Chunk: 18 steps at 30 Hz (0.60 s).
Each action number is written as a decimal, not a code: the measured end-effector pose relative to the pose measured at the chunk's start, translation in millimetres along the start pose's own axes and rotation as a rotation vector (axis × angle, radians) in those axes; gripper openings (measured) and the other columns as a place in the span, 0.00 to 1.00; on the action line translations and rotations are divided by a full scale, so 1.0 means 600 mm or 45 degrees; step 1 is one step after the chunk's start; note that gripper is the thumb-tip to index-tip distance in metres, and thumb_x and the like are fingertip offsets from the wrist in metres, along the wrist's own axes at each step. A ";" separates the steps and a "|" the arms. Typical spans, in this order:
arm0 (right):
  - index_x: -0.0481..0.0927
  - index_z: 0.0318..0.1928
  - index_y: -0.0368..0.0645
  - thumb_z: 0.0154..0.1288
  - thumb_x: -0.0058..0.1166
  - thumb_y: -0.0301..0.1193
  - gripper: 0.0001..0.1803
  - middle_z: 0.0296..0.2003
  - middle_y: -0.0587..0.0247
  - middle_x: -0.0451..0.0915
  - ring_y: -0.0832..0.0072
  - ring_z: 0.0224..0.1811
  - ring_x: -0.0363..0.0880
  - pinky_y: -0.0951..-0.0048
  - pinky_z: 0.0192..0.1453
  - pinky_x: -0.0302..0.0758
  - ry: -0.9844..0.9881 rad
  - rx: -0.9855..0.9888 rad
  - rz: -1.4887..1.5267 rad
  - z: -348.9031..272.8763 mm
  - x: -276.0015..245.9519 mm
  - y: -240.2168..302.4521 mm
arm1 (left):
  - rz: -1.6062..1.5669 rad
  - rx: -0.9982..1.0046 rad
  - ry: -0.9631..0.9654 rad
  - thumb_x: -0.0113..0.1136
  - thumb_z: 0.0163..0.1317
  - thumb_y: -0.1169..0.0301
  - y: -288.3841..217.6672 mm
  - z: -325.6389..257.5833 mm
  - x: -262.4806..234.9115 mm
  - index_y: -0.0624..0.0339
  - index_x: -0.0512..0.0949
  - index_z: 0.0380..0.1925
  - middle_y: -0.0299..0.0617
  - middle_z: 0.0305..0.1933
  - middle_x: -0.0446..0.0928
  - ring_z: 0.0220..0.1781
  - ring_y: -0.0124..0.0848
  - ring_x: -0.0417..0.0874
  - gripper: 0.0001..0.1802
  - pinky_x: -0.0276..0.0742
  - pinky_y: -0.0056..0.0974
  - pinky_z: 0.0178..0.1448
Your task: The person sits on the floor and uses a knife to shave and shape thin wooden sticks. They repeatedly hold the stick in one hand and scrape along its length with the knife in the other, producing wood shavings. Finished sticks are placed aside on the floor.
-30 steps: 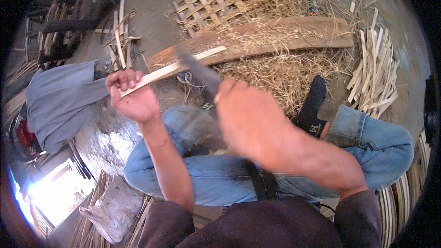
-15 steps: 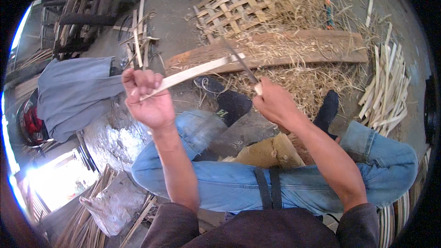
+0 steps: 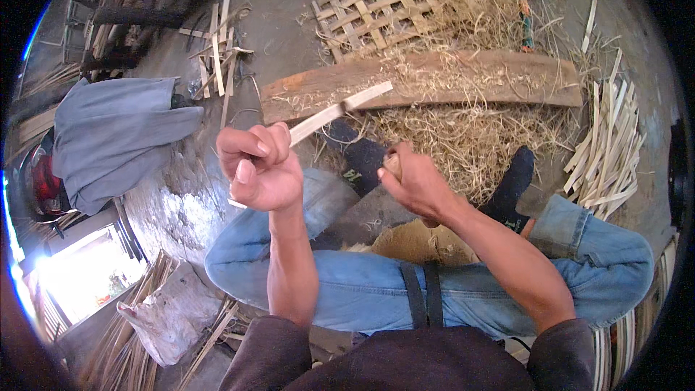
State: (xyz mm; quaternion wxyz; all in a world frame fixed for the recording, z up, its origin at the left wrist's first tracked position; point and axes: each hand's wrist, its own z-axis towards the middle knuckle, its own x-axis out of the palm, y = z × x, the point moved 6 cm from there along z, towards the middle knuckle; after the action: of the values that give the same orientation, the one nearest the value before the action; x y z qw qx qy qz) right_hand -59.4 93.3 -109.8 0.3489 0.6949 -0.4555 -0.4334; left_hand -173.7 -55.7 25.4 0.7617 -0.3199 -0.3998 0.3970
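While the person sits on the floor with legs in blue jeans stretched out, the head view shows the left hand clenched tight around the near end of a pale bamboo strip, which slants up and away toward the wooden plank lying across the ground. The right hand is closed on a wooden handle, presumably a knife; its blade cannot be made out clearly, though a dark edge seems to meet the strip near its far end. The two hands are apart, each clamped on its own thing. Judging by the heaped shavings around the dark-socked feet, the step in hand looks like paring or splitting the strip. The next move would call for a firm left grip, the blade kept at a shallow angle, and the stroke directed away from the fingers. A bundle of cut strips lies at right, a woven bamboo mat beyond the plank, and grey cloth at left.
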 end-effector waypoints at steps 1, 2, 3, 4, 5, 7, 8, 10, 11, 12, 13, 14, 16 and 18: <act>0.69 0.49 0.28 0.63 0.53 0.35 0.22 0.32 0.36 0.79 0.47 0.35 0.81 0.56 0.41 0.76 0.038 -0.047 0.002 -0.013 0.003 0.009 | 0.006 0.000 0.002 0.57 0.57 0.59 -0.002 -0.007 0.001 0.61 0.65 0.26 0.30 0.14 0.55 0.15 0.19 0.47 0.17 0.44 0.30 0.23; 0.68 0.49 0.28 0.63 0.53 0.36 0.23 0.31 0.36 0.79 0.47 0.35 0.81 0.54 0.41 0.76 0.027 -0.157 0.010 -0.008 0.002 0.023 | 0.017 -0.030 -0.002 0.57 0.57 0.60 -0.001 -0.015 -0.005 0.61 0.65 0.25 0.30 0.13 0.55 0.15 0.19 0.47 0.17 0.44 0.31 0.23; 0.68 0.47 0.28 0.62 0.53 0.35 0.21 0.31 0.36 0.79 0.46 0.36 0.81 0.53 0.42 0.76 0.018 -0.099 -0.040 0.008 -0.008 0.013 | 0.023 -0.022 0.013 0.57 0.57 0.60 -0.004 -0.005 -0.005 0.60 0.64 0.25 0.30 0.13 0.55 0.15 0.19 0.47 0.17 0.44 0.31 0.23; 0.69 0.45 0.29 0.62 0.53 0.35 0.20 0.31 0.36 0.79 0.44 0.37 0.80 0.52 0.43 0.76 0.004 -0.026 -0.086 0.022 -0.014 -0.015 | 0.019 -0.028 0.029 0.56 0.57 0.60 -0.002 0.002 -0.003 0.60 0.64 0.25 0.30 0.13 0.54 0.15 0.19 0.47 0.17 0.44 0.31 0.23; 0.69 0.43 0.29 0.61 0.53 0.34 0.19 0.31 0.35 0.79 0.42 0.37 0.79 0.51 0.44 0.76 -0.010 0.048 -0.131 0.036 -0.020 -0.048 | 0.017 -0.034 0.044 0.56 0.57 0.60 0.000 0.008 0.000 0.60 0.64 0.24 0.30 0.13 0.54 0.15 0.19 0.47 0.17 0.44 0.31 0.23; 0.70 0.42 0.30 0.60 0.52 0.33 0.17 0.31 0.36 0.79 0.41 0.37 0.79 0.51 0.44 0.76 -0.062 0.119 -0.181 0.050 -0.032 -0.077 | -0.006 -0.046 0.086 0.55 0.59 0.61 0.000 0.007 -0.003 0.58 0.63 0.24 0.29 0.14 0.54 0.15 0.19 0.48 0.15 0.45 0.32 0.25; 0.70 0.42 0.30 0.60 0.51 0.33 0.17 0.30 0.37 0.79 0.41 0.37 0.79 0.51 0.44 0.77 -0.065 0.033 -0.220 0.048 -0.036 -0.083 | -0.018 -0.053 0.107 0.54 0.60 0.62 0.001 0.007 -0.004 0.57 0.63 0.24 0.29 0.14 0.54 0.16 0.20 0.48 0.15 0.45 0.32 0.26; 0.69 0.41 0.30 0.60 0.51 0.33 0.17 0.26 0.38 0.79 0.42 0.35 0.79 0.51 0.42 0.76 -0.001 -0.110 -0.231 0.039 -0.043 -0.064 | 0.030 -0.062 0.110 0.54 0.60 0.62 -0.005 0.001 -0.008 0.57 0.63 0.24 0.28 0.14 0.53 0.16 0.20 0.49 0.15 0.45 0.32 0.26; 0.69 0.43 0.30 0.60 0.51 0.34 0.18 0.27 0.37 0.79 0.42 0.34 0.79 0.51 0.41 0.75 -0.009 -0.030 -0.232 0.045 -0.046 -0.089 | 0.040 -0.058 0.117 0.54 0.60 0.62 -0.004 0.000 -0.007 0.57 0.63 0.24 0.28 0.14 0.53 0.16 0.20 0.49 0.15 0.45 0.32 0.26; 0.68 0.44 0.31 0.59 0.52 0.34 0.19 0.28 0.37 0.78 0.42 0.34 0.79 0.50 0.41 0.75 -0.026 0.026 -0.235 0.057 -0.052 -0.117 | 0.037 -0.069 0.104 0.54 0.60 0.62 -0.005 0.004 -0.002 0.57 0.62 0.23 0.28 0.14 0.53 0.16 0.20 0.49 0.15 0.45 0.33 0.26; 0.68 0.45 0.32 0.59 0.52 0.35 0.20 0.28 0.37 0.78 0.41 0.34 0.78 0.50 0.40 0.74 -0.052 0.087 -0.237 0.067 -0.058 -0.138 | 0.019 -0.062 0.105 0.54 0.59 0.62 -0.003 0.010 0.001 0.57 0.63 0.24 0.29 0.14 0.53 0.15 0.20 0.48 0.15 0.45 0.33 0.25; 0.68 0.44 0.32 0.58 0.53 0.34 0.20 0.29 0.37 0.78 0.42 0.34 0.78 0.50 0.41 0.74 -0.058 0.112 -0.331 0.073 -0.060 -0.156 | 0.001 -0.055 0.106 0.55 0.59 0.62 -0.002 0.015 0.004 0.58 0.63 0.24 0.29 0.13 0.54 0.15 0.20 0.48 0.15 0.45 0.33 0.25; 0.68 0.43 0.29 0.59 0.51 0.33 0.18 0.29 0.37 0.79 0.42 0.35 0.79 0.50 0.41 0.75 0.020 -0.028 -0.292 0.063 -0.059 -0.115 | 0.021 -0.057 0.092 0.55 0.58 0.62 -0.004 0.009 -0.011 0.58 0.63 0.24 0.30 0.12 0.54 0.14 0.20 0.48 0.15 0.44 0.33 0.24; 0.68 0.42 0.28 0.60 0.50 0.33 0.18 0.29 0.37 0.79 0.42 0.36 0.79 0.50 0.42 0.76 0.046 -0.084 -0.392 0.053 -0.055 -0.128 | 0.037 -0.051 0.090 0.55 0.58 0.62 -0.006 0.007 -0.009 0.58 0.63 0.24 0.30 0.12 0.54 0.14 0.20 0.48 0.15 0.44 0.33 0.25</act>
State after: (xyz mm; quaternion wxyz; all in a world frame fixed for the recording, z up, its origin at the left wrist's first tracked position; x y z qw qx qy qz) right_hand -69.8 147.7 -180.2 0.3092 0.7524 -0.3228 -0.4838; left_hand -177.7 -61.4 28.5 0.7630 -0.3547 -0.3757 0.3884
